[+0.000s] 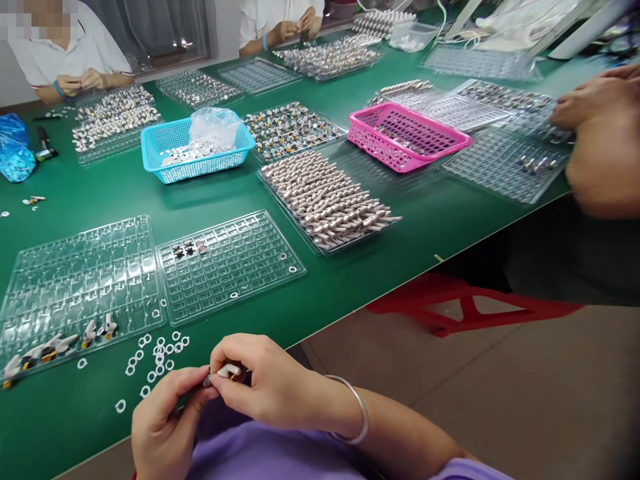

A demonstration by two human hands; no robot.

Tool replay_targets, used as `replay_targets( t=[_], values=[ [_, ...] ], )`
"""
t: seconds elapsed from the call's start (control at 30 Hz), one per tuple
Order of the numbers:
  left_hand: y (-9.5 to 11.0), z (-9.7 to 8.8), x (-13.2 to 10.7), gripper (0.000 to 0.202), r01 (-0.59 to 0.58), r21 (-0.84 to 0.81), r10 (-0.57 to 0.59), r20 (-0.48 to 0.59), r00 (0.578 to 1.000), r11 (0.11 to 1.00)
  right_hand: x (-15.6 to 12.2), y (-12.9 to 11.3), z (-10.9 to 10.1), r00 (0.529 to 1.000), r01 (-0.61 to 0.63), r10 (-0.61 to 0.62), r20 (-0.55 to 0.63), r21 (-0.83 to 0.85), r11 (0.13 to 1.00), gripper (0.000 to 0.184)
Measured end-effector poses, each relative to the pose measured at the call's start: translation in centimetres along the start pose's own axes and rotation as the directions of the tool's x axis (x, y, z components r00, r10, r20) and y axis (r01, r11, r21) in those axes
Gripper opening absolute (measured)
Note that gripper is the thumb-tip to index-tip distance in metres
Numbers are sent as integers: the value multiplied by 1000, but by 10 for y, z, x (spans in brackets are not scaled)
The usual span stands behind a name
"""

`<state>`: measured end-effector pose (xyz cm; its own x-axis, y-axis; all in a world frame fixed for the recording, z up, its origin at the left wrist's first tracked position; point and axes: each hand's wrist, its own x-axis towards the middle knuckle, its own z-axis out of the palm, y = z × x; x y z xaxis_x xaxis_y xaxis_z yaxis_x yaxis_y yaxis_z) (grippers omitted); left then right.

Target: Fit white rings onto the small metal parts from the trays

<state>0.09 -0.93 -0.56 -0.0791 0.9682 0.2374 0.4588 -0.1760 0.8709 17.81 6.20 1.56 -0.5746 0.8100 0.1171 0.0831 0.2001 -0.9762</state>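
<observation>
Close to the table's front edge, my two hands meet over a small white earbud piece (230, 371). My right hand (273, 383) is closed, pinching this piece between thumb and fingers. The fingertips of my left hand (167, 420) press together at its left end, around something small and greyish that is mostly hidden. Several white rings (159, 350) lie loose on the green table beyond my hands. Behind them, a clear tray (90, 267) has several white earbud pieces (90, 331) in its front row. A second clear tray (233, 267) holds a few dark round parts (189, 247).
A tray heaped with white earbud stems (325, 197) stands mid-table. Behind it are a blue basket (197, 170) of white pieces and a pink basket (400, 157). Co-workers' hands (93, 80) work across the table, another's (595, 100) at right. A red stool (450, 303) stands below.
</observation>
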Motion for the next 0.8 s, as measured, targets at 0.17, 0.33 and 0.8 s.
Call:
replay_targets(
  t=[0.17,0.33,0.8],
  values=[
    [2,0,0,29,4,-18,-5,-13,1000,1000,-1,0,1,1000,-13,13,-11,26,1000,8],
    [1,1,-1,31,21,-31,-21,-9,1000,999,-1,-1,0,999,-34,35,-22,35,999,8],
    [-1,0,-1,30,18,-14,-18,-1,1000,1000,-1,-1,1,1000,8,-8,-17,11,1000,7]
  ],
)
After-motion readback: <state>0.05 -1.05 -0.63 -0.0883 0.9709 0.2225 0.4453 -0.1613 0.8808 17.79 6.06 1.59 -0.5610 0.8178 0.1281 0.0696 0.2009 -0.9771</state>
